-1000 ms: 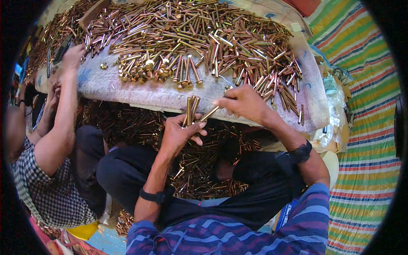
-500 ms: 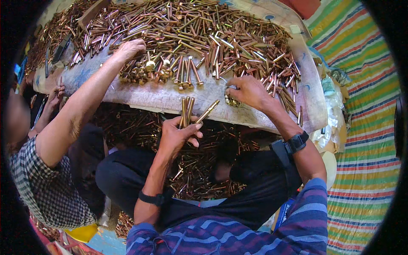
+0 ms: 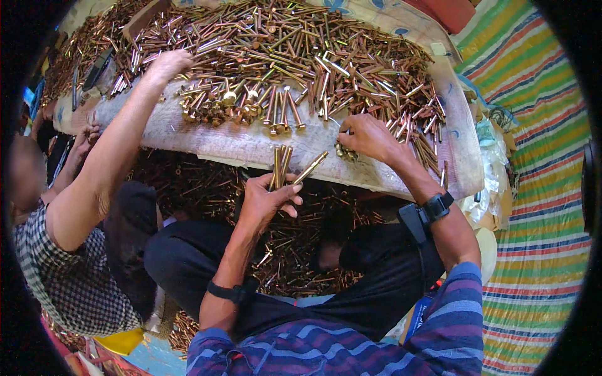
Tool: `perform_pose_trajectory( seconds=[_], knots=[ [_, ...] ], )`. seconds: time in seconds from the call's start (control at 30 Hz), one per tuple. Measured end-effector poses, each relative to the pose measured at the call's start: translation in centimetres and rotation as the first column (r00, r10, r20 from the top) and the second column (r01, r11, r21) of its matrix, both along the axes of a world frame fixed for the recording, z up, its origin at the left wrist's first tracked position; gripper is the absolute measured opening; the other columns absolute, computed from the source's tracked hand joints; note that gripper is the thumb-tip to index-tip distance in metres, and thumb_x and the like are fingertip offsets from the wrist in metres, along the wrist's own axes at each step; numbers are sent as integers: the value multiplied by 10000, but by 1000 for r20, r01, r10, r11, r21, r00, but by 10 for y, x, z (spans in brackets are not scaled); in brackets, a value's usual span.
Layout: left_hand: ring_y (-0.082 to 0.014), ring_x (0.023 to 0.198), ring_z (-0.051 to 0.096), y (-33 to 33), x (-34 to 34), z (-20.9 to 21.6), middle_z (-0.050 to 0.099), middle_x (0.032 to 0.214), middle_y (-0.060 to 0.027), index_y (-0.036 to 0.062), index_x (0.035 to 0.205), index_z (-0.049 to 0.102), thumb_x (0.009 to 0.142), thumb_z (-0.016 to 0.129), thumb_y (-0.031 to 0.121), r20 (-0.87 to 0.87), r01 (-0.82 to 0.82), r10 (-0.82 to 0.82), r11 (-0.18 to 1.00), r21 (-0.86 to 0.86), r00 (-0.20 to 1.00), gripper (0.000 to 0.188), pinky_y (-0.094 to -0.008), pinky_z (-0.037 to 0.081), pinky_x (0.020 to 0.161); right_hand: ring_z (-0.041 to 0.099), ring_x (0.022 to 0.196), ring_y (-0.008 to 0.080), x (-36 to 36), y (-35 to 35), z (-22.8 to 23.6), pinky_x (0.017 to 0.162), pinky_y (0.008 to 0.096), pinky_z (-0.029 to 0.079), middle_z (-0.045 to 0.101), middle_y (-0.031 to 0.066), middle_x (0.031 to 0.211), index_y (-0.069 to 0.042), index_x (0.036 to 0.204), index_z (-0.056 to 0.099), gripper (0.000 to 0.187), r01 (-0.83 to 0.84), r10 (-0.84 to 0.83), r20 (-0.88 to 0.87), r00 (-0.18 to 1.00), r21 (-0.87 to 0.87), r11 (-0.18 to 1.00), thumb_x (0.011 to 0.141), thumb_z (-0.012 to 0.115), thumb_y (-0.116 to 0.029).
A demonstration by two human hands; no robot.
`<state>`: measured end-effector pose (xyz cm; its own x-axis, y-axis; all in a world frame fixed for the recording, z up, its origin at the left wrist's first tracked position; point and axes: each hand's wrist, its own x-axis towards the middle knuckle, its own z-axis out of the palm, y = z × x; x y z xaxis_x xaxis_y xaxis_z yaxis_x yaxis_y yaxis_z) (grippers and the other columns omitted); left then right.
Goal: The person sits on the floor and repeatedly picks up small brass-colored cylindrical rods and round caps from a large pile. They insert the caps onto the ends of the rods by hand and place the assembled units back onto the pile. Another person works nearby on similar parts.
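My left hand (image 3: 266, 199) is closed around several long gold-coloured bolts (image 3: 287, 164), just in front of the cloth-covered table edge. Most of them stand upright side by side; one sticks out from the fingertips, tilted to the right. Over the table, my right hand (image 3: 369, 136) has its fingertips bent together beside a small heap of brass-coloured nuts (image 3: 345, 153). What those fingertips pinch, if anything, is too small to make out. Between and beyond my hands, a few bolts (image 3: 282, 111) lie lined up with their heads toward me.
Loose bolts (image 3: 269, 37) pile up across the table (image 3: 182, 139), and more bolts (image 3: 295, 269) lie below it between my legs. At left a co-worker's hand (image 3: 170, 62) reaches over the pile. Clear plastic bags (image 3: 492, 169) and a striped sheet (image 3: 539, 207) are on the right.
The co-worker's hand has moved left over the pile, away from the row of bolts. My two hands hold nearly the same positions, and my left one keeps its bolts.
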<state>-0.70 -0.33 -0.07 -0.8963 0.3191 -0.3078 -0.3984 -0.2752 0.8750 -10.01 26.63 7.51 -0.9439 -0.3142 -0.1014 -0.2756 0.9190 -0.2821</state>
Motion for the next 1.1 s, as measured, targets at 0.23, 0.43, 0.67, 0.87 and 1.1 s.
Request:
perform_pose_trajectory(
  seconds=[0.23,0.43,0.67,0.87,1.1],
  knots=[
    [-162,663,692,1,-1,3,701,836,-118,-106,1138,662,882,764,60,11,-16,16,1000,-21,1000,322,-275,573,483,700,883,365,10,3,11,804,455,539,712,234,908,35,943,698,344,108,-117,-34,993,-195,975,806,651,-277],
    [-163,664,691,4,0,7,702,843,-116,-103,1125,664,877,767,70,31,-25,26,999,-24,999,319,-275,572,480,658,694,162,24,11,23,594,311,525,688,103,807,46,1004,704,245,182,-74,239,968,-469,865,938,649,-183],
    [-165,682,694,8,0,7,702,857,-119,-100,1134,658,878,763,65,35,-4,5,999,-32,999,322,-278,568,474,724,790,166,45,0,33,612,283,559,727,126,947,72,1119,670,287,224,101,409,907,-672,706,934,707,-144],
    [-177,663,695,10,0,9,685,832,-123,-135,1128,647,873,765,28,36,14,-14,1000,-17,999,325,-284,588,483,714,773,157,46,-2,27,633,276,554,724,101,956,15,1111,684,238,151,137,367,920,-655,741,927,723,-130],
    [-170,634,684,8,-1,7,683,802,-122,-142,1129,645,877,753,13,33,48,-47,999,-27,998,315,-281,590,489,689,847,138,48,1,19,748,297,559,723,89,937,15,1101,697,241,88,184,303,935,-701,707,903,741,-116]
  ],
)
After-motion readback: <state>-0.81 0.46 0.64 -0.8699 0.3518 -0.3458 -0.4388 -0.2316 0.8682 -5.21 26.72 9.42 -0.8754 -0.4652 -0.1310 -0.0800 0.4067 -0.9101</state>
